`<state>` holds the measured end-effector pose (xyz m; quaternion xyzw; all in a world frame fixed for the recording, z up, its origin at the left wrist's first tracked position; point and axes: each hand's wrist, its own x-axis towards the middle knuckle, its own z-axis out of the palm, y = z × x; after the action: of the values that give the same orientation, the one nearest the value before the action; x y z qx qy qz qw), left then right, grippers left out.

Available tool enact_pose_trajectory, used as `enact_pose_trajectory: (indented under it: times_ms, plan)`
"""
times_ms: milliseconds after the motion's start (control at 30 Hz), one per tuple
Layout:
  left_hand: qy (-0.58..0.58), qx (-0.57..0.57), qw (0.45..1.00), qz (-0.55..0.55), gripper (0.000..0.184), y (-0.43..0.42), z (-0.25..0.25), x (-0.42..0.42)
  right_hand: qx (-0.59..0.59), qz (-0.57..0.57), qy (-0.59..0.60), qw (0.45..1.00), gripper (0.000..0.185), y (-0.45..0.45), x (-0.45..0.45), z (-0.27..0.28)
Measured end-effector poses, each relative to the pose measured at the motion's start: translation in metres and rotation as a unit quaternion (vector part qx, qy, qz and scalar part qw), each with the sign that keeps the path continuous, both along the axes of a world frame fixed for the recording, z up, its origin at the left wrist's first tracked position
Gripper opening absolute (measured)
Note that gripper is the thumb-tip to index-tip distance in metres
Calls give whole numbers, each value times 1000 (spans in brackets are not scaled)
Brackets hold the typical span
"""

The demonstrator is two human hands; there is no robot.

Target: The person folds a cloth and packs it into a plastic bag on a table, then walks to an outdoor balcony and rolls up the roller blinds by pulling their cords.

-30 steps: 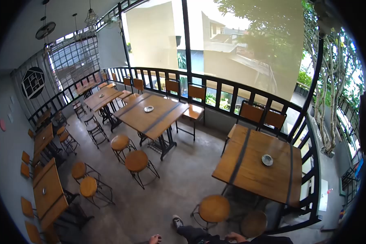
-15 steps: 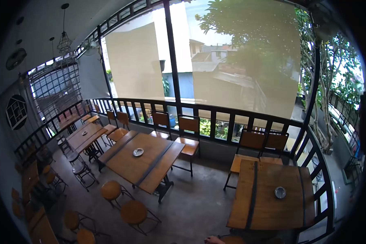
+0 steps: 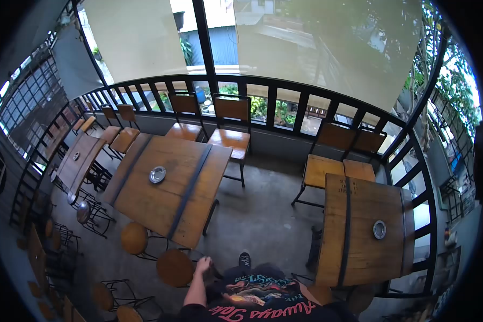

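My left hand (image 3: pixel 203 264) hangs at the bottom middle, beside the round wooden seat of a stool (image 3: pixel 175 267). Its fingers look curled closed; what they hold, if anything, is too small to make out. My right hand is out of sight; only a sliver of forearm (image 3: pixel 307 293) shows at the edge of my dark printed T-shirt (image 3: pixel 252 300). One dark shoe (image 3: pixel 244 260) is on the grey floor. Ahead to the left stands a wooden table (image 3: pixel 166 155) with a metal ashtray (image 3: pixel 157 174) on it.
A second wooden table (image 3: pixel 335 241) with a metal ashtray (image 3: pixel 379 229) stands at the right. Wooden chairs (image 3: pixel 231 140) line the black railing (image 3: pixel 276 104). Another round stool (image 3: pixel 134 238) is at the left table's near side. Grey floor (image 3: pixel 263 214) runs between the tables.
The view has tilted down and moved forward, so the tables sit higher. My shirt, left arm and shoe have come into sight; only part of one hand showed at the bottom edge before.
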<state>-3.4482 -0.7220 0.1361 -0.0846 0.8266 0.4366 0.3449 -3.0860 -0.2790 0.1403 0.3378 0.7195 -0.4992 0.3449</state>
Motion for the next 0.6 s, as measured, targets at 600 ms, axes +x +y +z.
enact_pose_trajectory:
  times_ms: [600]
  plan:
    - [214, -132, 954, -164, 36, 243, 76, -440, -17, -121, -66, 990, 29, 158, -312, -8]
